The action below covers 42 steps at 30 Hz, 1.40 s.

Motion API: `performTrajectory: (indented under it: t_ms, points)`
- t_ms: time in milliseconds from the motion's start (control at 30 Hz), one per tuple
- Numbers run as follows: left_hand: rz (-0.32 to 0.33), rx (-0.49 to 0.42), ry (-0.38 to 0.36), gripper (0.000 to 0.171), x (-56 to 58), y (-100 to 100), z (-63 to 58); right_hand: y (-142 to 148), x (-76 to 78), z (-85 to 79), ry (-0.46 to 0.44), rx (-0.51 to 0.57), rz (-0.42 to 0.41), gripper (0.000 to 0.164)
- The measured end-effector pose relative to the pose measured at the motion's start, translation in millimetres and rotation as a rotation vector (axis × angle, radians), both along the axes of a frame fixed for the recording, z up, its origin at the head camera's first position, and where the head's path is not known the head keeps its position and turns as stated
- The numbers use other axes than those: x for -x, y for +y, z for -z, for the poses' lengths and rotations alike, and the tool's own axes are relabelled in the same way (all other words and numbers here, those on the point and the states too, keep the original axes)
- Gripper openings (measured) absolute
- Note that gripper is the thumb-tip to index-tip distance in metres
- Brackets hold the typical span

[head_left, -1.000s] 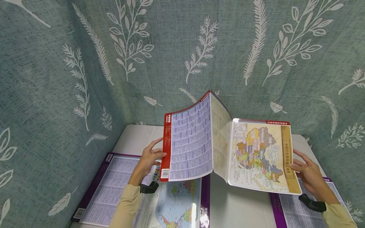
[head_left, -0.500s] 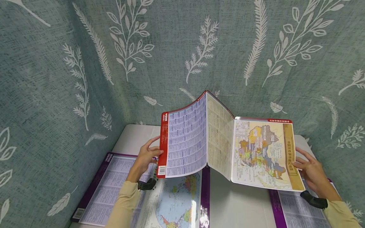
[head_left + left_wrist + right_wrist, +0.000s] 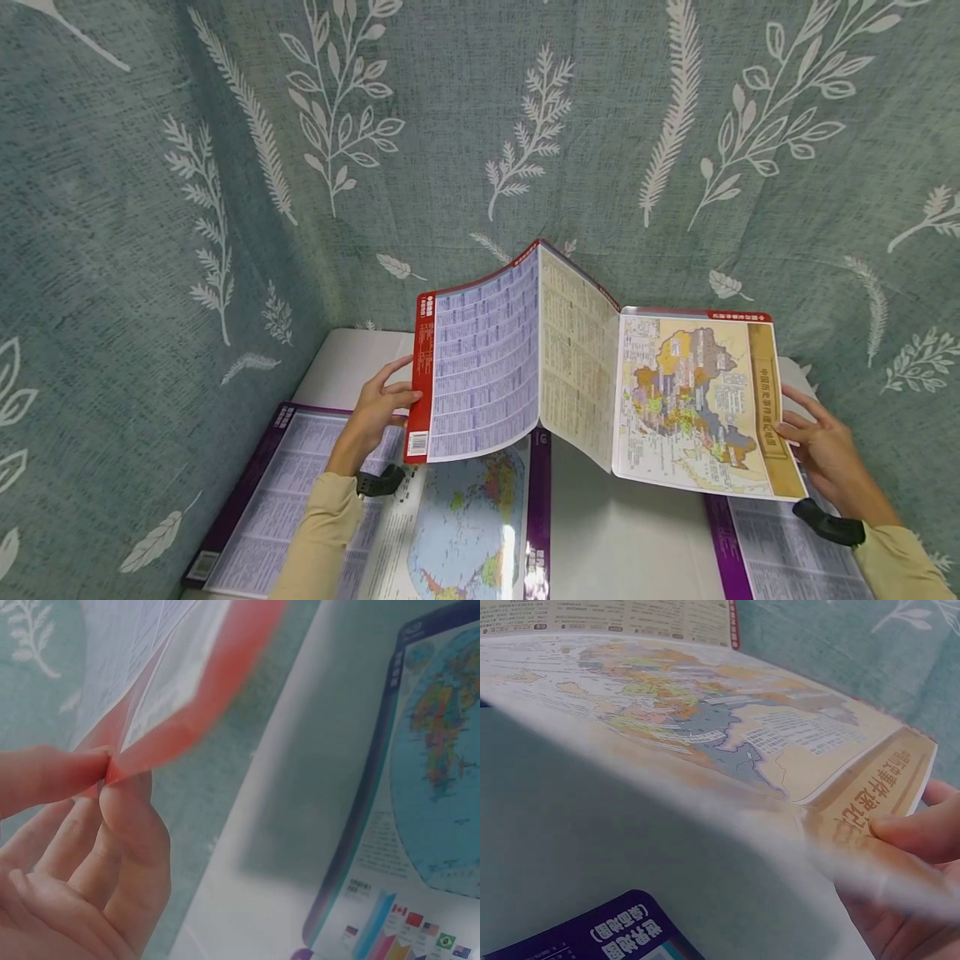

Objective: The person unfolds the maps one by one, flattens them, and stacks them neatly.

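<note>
Head view: we locate the glossy red-edged folding map sheet of laminated panels (image 3: 577, 358) at the centre and right of the frame, raised above the white surface (image 3: 630, 542). Its long axis runs left to right, with two upright folds near its middle. The left hand (image 3: 377, 412) grips the red outer edge, left of centre; the right hand (image 3: 823, 450) grips the brown-striped outer edge at the right. We judge the governing relation to be this: the sheet spans the gap between the hands, one at each short end, neither hand nearer the folds by a wide margin. Below it lie a purple-bordered sheet with a blue world map (image 3: 465, 525), lower centre, and a second purple-bordered text sheet (image 3: 787, 550), lower right.

Left wrist view: we see the thumb and index finger pinch the red margin, left of centre; the world map lies at the right, apart from the fingers.

Right wrist view: the thumb presses the brown title strip at the right of the frame, with fingers beneath. A dark purple printed corner (image 3: 592, 937) shows at lower left.
</note>
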<state>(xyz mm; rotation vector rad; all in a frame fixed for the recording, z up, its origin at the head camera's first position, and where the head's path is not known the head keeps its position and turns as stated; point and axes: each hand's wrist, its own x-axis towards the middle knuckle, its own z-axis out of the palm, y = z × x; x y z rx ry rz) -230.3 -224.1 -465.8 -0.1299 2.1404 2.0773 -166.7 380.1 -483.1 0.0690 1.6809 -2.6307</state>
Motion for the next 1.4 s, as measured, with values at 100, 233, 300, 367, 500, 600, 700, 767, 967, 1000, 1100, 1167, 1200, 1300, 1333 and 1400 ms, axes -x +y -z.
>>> performTrajectory:
  t_ms: [100, 233, 300, 367, 500, 600, 700, 767, 967, 1000, 1100, 1167, 1200, 1300, 1333, 1400]
  points:
    - [-0.004, 0.003, -0.007, 0.062, 1.7, -1.6, 0.9, 2.0, 0.1, -1.0, -0.022, -0.015, 0.014, 0.050]
    - [-0.024, 0.014, -0.016, 0.061, 4.1, -3.4, 1.8, 4.2, 0.7, -2.3, -0.041, -0.029, 0.024, 0.050]
    - [-0.033, 0.025, -0.016, 0.060, 4.9, -4.1, 1.8, 4.7, 1.0, -3.1, -0.047, -0.032, 0.028, 0.051]
    - [-0.043, 0.037, -0.017, 0.059, 5.4, -4.6, 1.9, 5.0, 1.6, -3.4, -0.052, -0.039, 0.033, 0.051]
    - [-0.054, 0.065, -0.018, 0.058, 5.8, -5.5, 3.0, 5.0, 3.0, -3.8, -0.061, -0.048, 0.044, 0.054]
    - [-0.060, 0.073, -0.016, 0.057, 5.7, -6.7, 4.6, 5.6, 3.7, -4.4, -0.054, -0.066, 0.048, 0.059]
    - [-0.053, 0.081, -0.019, 0.057, 3.3, -6.1, -0.3, 7.6, 4.2, -5.4, -0.044, -0.080, 0.051, 0.059]
    - [-0.051, 0.083, -0.021, 0.057, 3.7, -6.6, -0.5, 9.3, 4.4, -5.9, -0.040, -0.080, 0.051, 0.056]
    - [-0.070, 0.125, -0.040, 0.056, 10.3, -11.5, 11.4, 13.4, 4.0, -7.4, -0.027, -0.059, 0.041, 0.051]
    - [-0.073, 0.129, -0.044, 0.055, 10.9, -12.2, 12.9, 13.9, 3.9, -7.6, -0.025, -0.056, 0.041, 0.052]
    - [-0.078, 0.141, -0.049, 0.056, 10.8, -14.9, 15.8, 14.4, 3.9, -7.8, -0.027, -0.047, 0.040, 0.050]
    - [-0.087, 0.143, -0.057, 0.056, 10.6, -16.8, 17.5, 14.3, 3.9, -7.8, -0.033, -0.051, 0.043, 0.049]
    - [-0.086, 0.145, -0.060, 0.056, 10.3, -17.7, 18.1, 14.3, 4.1, -7.6, -0.037, -0.053, 0.044, 0.049]
    - [-0.097, 0.150, -0.071, 0.056, 10.6, -19.6, 20.1, 14.8, 4.9, -8.1, -0.049, -0.070, 0.055, 0.048]
    - [-0.099, 0.157, -0.070, 0.056, 10.8, -20.2, 20.6, 15.1, 5.3, -8.3, -0.053, -0.074, 0.062, 0.048]
    - [-0.107, 0.166, -0.065, 0.056, 11.1, -21.0, 21.0, 15.9, 6.0, -9.2, -0.057, -0.079, 0.072, 0.047]
